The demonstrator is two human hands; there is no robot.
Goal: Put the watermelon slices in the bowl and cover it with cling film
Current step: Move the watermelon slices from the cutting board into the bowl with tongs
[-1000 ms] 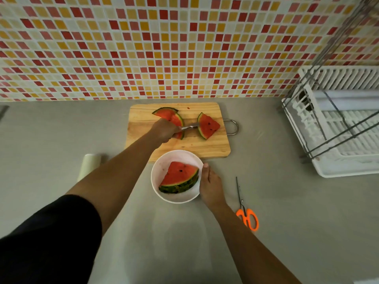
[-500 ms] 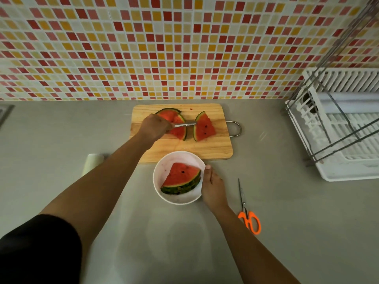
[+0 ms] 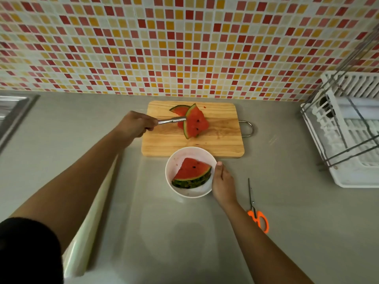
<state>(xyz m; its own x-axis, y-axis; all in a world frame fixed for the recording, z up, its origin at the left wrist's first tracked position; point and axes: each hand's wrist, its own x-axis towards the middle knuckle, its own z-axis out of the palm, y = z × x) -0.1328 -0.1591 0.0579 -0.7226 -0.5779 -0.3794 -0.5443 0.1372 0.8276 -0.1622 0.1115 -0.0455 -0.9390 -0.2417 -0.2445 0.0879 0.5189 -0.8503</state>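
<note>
My left hand (image 3: 135, 126) grips metal tongs (image 3: 172, 121), and the tongs clamp a watermelon slice (image 3: 195, 123) lifted over the wooden cutting board (image 3: 221, 140). Another slice (image 3: 179, 109) lies on the board behind it, partly hidden. A white bowl (image 3: 191, 193) stands in front of the board with one watermelon slice (image 3: 192, 173) inside. My right hand (image 3: 222, 182) holds the bowl's right rim. A roll of cling film (image 3: 90, 228) lies on the counter under my left forearm.
Orange-handled scissors (image 3: 256, 210) lie on the grey counter right of the bowl. A white dish rack (image 3: 348, 140) stands at the right edge. A steel sink edge (image 3: 12, 111) shows at the far left. The tiled wall runs behind the board.
The tongs closed on the right-hand slice and lifted it, tilting it up over the board. My right hand stayed on the bowl. The view moved closer.
</note>
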